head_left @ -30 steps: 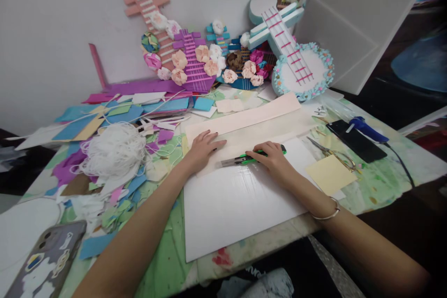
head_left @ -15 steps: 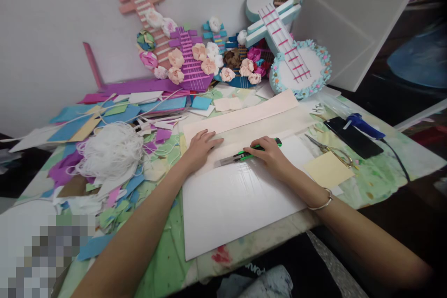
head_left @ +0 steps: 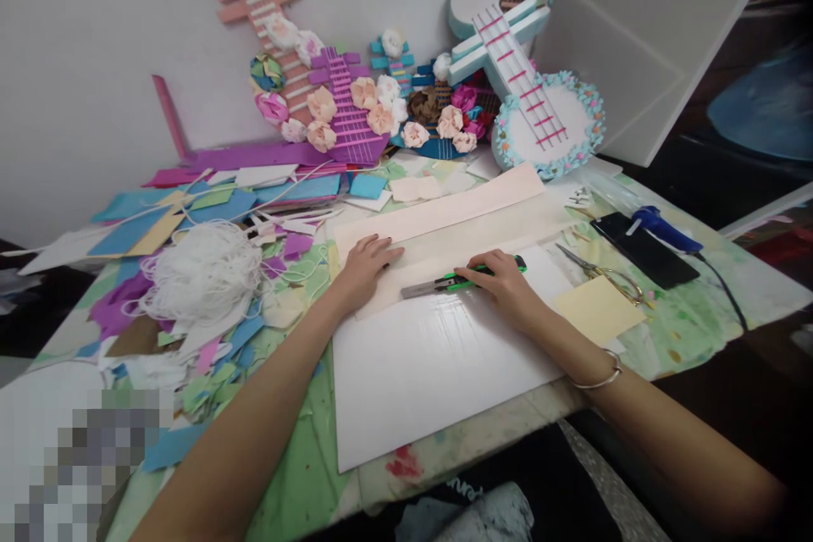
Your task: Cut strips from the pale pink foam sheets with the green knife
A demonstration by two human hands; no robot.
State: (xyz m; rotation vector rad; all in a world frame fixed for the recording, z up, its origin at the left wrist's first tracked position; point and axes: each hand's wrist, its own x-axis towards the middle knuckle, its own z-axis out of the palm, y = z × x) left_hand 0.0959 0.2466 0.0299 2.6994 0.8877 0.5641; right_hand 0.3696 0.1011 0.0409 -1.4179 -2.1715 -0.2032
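My left hand [head_left: 369, 269] lies flat on a pale peach sheet of paper [head_left: 445, 247], its fingers stretched out and pointing right. A longer peach strip [head_left: 457, 205] lies along the far side. In my right hand [head_left: 501, 281] is a green and black box cutter [head_left: 470, 278], its blade pointing left along the near edge of the peach paper. Beneath the paper is a white board [head_left: 432, 381], its near part bare. Whether the blade touches the paper, I cannot tell.
A ball of white string [head_left: 200, 275] sits among coloured paper scraps at left. On the right are scissors [head_left: 594, 269], a yellow paper square [head_left: 598, 308], a black phone [head_left: 644, 250] and a blue glue gun [head_left: 664, 229]. A pale blue craft guitar [head_left: 539, 114] leans behind.
My right hand has slid a little to the right with the box cutter. The left hand has stayed almost in place on the paper.
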